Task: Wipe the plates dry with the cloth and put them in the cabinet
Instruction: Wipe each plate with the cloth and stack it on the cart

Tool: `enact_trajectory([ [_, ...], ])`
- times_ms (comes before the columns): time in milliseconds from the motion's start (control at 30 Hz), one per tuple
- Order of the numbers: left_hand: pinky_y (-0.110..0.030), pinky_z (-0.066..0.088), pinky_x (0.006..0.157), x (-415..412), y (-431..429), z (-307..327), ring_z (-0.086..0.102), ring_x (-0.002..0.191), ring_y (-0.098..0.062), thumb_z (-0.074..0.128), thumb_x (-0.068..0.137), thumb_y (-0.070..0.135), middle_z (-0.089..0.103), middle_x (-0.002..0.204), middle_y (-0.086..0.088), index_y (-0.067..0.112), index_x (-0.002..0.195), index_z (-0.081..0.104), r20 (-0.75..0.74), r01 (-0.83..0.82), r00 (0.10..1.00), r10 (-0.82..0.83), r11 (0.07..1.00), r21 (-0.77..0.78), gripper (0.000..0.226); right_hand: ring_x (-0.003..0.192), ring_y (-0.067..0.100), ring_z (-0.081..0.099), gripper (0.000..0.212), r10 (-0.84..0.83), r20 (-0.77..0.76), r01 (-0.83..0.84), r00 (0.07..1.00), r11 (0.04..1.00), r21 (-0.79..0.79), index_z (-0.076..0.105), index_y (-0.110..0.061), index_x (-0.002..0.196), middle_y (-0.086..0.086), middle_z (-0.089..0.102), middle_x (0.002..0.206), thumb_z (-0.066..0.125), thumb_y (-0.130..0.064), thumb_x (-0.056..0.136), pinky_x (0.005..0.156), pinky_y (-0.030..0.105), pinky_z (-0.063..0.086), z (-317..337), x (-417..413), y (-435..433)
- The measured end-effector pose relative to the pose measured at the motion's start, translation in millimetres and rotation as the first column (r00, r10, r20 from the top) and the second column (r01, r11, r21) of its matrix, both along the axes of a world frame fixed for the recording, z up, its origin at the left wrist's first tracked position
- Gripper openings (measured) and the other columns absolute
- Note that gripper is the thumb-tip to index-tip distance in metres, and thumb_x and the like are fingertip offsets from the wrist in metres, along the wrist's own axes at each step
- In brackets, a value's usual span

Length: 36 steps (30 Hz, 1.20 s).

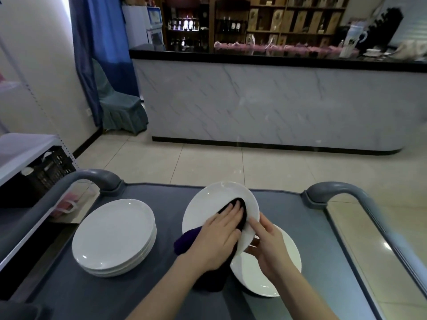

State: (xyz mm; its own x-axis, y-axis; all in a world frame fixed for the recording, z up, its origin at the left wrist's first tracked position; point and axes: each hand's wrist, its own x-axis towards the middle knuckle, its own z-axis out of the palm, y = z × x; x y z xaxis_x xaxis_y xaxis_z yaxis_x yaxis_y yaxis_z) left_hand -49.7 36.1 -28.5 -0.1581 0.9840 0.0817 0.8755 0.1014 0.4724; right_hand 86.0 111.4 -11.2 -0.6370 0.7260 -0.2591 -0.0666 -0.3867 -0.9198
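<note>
Near the front edge of a grey cart (129, 296), right of ctr, a person's left hand (217, 236), fingers flat, presses a dark cloth (184, 243) onto a tilted white plate (208, 204) gripped at its rim by the right hand (268, 245), w/ a second plate (261, 280) beneath & a stack of plates (113, 232) toward the left edge.

The left hand (217, 236) covers most of the dark cloth (184, 243). The right hand (270, 248) hides the near rim of the tilted plate (208, 204) (its fingers beneath are mostly out of sight). The lower plate (261, 282) is half covered. Both forearms and the cart (312, 227) run off the bottom edge. The bottles (228, 25) on the far shelves are too small to read.
</note>
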Motion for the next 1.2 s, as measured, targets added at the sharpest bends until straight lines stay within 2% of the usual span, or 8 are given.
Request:
enact_trajectory([
  [100,-0.024,-0.003,0.121,-25.0,13.4,3.8,-0.01,0.147,0.005,0.024,0.105,0.029,-0.014,0.155,0.023,0.03,0.156,-0.001,0.036,-0.107,0.994,0.107,0.994,-0.014,0.057,0.086,0.029,0.074,0.031,0.012,-0.002,-0.012,1.0,0.999,0.045,0.069,-0.035,0.122,0.008,0.076,0.109,0.057,-0.018,0.099,0.066,0.036,0.058,2.8,5.8,0.2],
  [267,-0.023,-0.006,0.118,-44.5,-1.1,-3.2,-0.009,0.147,0.004,0.022,0.106,0.032,-0.01,0.159,0.021,0.031,0.157,0.005,-0.163,-0.231,0.957,0.239,0.971,0.069,0.054,0.076,0.025,0.07,0.033,-0.063,-0.025,0.064,0.998,0.996,0.063,0.072,-0.031,0.119,0.007,0.076,0.102,0.06,-0.013,0.095,0.062,0.038,0.057,9.4,16.3,13.4],
  [500,-0.026,-0.004,0.12,-1.9,-49.2,-11.4,0.003,0.147,0.006,0.012,0.101,0.04,0.008,0.16,0.023,0.04,0.152,0.016,-0.047,-0.095,0.994,0.101,0.988,0.123,0.051,0.075,0.022,0.069,0.029,-0.173,-0.08,0.175,0.982,0.985,0.015,0.071,-0.023,0.119,0.007,0.075,0.103,0.06,-0.011,0.095,0.063,0.038,0.059,14.3,17.3,25.0],
  [667,-0.022,-0.005,0.118,18.7,-26.9,-3.1,-0.016,0.144,0.01,0.012,0.103,0.035,-0.014,0.158,0.027,0.039,0.153,-0.001,-0.034,-0.051,0.998,0.055,0.993,0.107,0.052,0.085,0.026,0.073,0.027,-0.08,-0.071,0.083,0.994,0.996,0.037,0.073,-0.027,0.114,0.01,0.075,0.107,0.056,-0.013,0.098,0.066,0.037,0.058,13.4,7.3,10.8],
  [800,-0.024,-0.001,0.119,6.7,-0.1,10.0,-0.019,0.144,0.009,0.022,0.106,0.028,-0.014,0.16,0.023,0.032,0.157,0.001,-0.034,-0.037,0.999,0.041,0.993,0.112,0.055,0.097,0.032,0.073,0.032,0.013,-0.039,-0.011,0.999,0.998,0.054,0.068,-0.033,0.125,0.009,0.075,0.112,0.054,-0.018,0.101,0.069,0.039,0.059,6.8,2.2,-10.8],
  [1000,-0.026,-0.003,0.122,-21.8,5.5,3.8,-0.02,0.144,0.008,0.025,0.106,0.027,-0.019,0.158,0.022,0.037,0.151,-0.01,0.001,-0.113,0.993,0.114,0.985,0.132,0.057,0.087,0.027,0.074,0.04,0.068,0.034,-0.071,0.997,0.99,0.125,0.066,-0.041,0.125,0.013,0.076,0.103,0.063,-0.024,0.088,0.067,0.037,0.059,14.6,13.8,-13.8],
  [1100,-0.029,0.001,0.123,-33.0,-0.5,-2.3,-0.015,0.147,0.004,0.025,0.106,0.03,-0.014,0.162,0.018,0.034,0.153,-0.007,-0.025,-0.22,0.974,0.226,0.964,0.151,0.058,0.081,0.024,0.072,0.041,0.065,0.047,-0.071,0.997,0.987,0.146,0.069,-0.043,0.12,0.014,0.076,0.1,0.064,-0.025,0.084,0.064,0.037,0.058,19.4,22.1,-8.2],
  [1200,-0.027,0.011,0.119,-35.3,-6.0,-4.0,0.004,0.15,-0.003,0.034,0.104,0.029,0.002,0.164,0.015,0.029,0.157,0.01,0.008,-0.296,0.953,0.302,0.927,0.231,0.058,0.083,0.023,0.072,0.041,0.054,0.072,-0.067,0.996,0.98,0.188,0.069,-0.047,0.117,0.013,0.076,0.1,0.064,-0.018,0.089,0.065,0.037,0.058,22.2,28.5,-4.7],
])
